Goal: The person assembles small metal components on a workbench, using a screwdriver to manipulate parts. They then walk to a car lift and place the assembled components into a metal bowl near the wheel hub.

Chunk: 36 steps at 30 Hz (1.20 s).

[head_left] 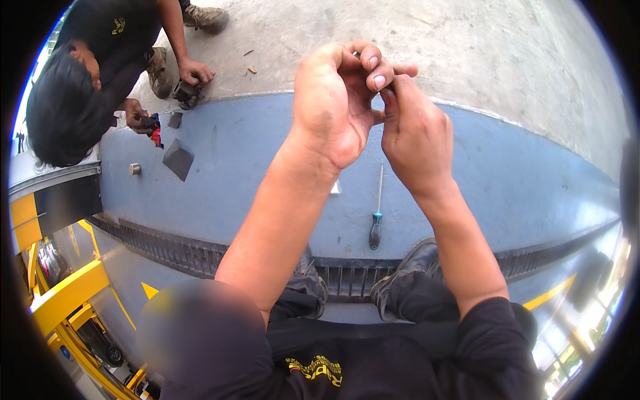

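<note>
Your left hand (331, 107) is raised in front of you with its fingers curled in tight, thumb and forefinger pinched together at the top; your right hand (413, 130) meets it there, its fingertips pressed against the left thumb; both are closed narrow on something very small between them, and what that thing is you cannot tell, since the fingers hide nearly all of it.

Below your hands lies a screwdriver (377, 217) on the blue floor strip (507, 173), its thin shaft pointing away from you and its dark handle with a teal collar toward your shoes; it is well apart from both hands and untouched; a small pale scrap (336, 188) lies just left of it.

Your black shoes (407, 267) rest on the dark drain grate (167, 250) that runs across the strip's near edge.

At upper left another person (87, 73) crouches; one of their hands holds a small dark part (187, 94) on the floor; a flat grey plate (178, 159) and a small metal cylinder (135, 169) lie near them.
</note>
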Tool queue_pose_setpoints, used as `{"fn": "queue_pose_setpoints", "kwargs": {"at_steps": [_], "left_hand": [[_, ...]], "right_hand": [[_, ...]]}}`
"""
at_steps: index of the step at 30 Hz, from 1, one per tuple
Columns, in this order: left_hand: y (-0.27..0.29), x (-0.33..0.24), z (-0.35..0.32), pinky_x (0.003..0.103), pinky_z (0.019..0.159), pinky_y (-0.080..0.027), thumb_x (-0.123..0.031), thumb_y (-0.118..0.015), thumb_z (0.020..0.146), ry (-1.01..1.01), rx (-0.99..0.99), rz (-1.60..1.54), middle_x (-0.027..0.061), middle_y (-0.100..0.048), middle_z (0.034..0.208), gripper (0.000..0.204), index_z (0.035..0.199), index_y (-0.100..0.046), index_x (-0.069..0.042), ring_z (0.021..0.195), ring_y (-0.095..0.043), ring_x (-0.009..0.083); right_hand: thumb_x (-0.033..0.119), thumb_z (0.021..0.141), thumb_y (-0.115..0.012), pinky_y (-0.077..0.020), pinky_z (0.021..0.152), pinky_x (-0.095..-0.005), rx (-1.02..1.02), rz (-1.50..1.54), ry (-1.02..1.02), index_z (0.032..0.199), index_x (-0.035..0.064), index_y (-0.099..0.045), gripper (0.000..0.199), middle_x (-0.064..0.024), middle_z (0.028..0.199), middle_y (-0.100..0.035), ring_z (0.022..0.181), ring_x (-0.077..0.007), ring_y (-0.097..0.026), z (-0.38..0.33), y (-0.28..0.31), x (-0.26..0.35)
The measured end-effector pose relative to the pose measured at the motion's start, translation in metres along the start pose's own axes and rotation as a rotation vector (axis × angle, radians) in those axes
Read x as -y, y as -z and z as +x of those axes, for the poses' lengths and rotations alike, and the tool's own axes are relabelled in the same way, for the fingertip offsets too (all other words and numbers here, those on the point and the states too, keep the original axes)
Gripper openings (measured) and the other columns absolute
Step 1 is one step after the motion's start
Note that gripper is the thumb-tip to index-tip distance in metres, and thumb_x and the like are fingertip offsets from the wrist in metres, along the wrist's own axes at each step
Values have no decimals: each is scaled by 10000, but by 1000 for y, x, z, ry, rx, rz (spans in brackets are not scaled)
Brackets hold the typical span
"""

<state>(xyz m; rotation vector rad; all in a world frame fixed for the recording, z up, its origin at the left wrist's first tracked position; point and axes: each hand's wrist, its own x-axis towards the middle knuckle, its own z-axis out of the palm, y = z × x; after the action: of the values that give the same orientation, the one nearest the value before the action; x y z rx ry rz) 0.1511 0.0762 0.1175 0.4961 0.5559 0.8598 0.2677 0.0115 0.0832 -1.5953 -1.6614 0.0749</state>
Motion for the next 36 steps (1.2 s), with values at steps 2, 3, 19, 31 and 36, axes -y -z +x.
{"fn": "queue_pose_setpoints", "kwargs": {"at_steps": [2,3,19,31,36], "left_hand": [[1,4,1,534,1031,-415,-213,-333,965,-44,-22,15,31,-477,661,263,773,-492,-126,1087,-591,327],[-1,6,1,530,1031,-413,-209,-329,964,-56,-37,10,30,-471,662,263,775,-491,-124,1050,-582,313],[-7,5,1,592,1003,-346,-180,-361,895,-10,-176,-109,42,-505,715,178,780,-482,-119,1003,-570,246],[-9,9,3,558,998,-359,-178,-314,919,-78,-245,-136,57,-548,772,190,821,-468,-123,1001,-567,254],[-10,8,5,505,965,-384,-166,-311,916,-56,-281,-182,55,-527,741,204,810,-477,-115,964,-565,253]], "right_hand": [[46,931,-577,-523,533,-381,-18,8,-5,987,84,-659,106,-103,774,-705,642,-286,-689,-1,-2,1],[53,960,-579,-508,541,-405,-29,25,-12,1017,79,-654,98,-133,773,-691,651,-332,-673,-1,-3,1],[28,895,-667,-492,536,-371,-150,-76,12,1018,111,-704,153,-59,819,-664,675,-275,-660,0,-17,-7],[21,788,-638,-493,497,-361,-214,-117,85,1028,173,-714,294,-32,749,-592,611,-231,-635,5,-24,-16],[8,828,-666,-480,506,-367,-176,-128,105,1059,137,-716,269,-49,766,-588,629,-242,-624,5,-22,-19]]}}
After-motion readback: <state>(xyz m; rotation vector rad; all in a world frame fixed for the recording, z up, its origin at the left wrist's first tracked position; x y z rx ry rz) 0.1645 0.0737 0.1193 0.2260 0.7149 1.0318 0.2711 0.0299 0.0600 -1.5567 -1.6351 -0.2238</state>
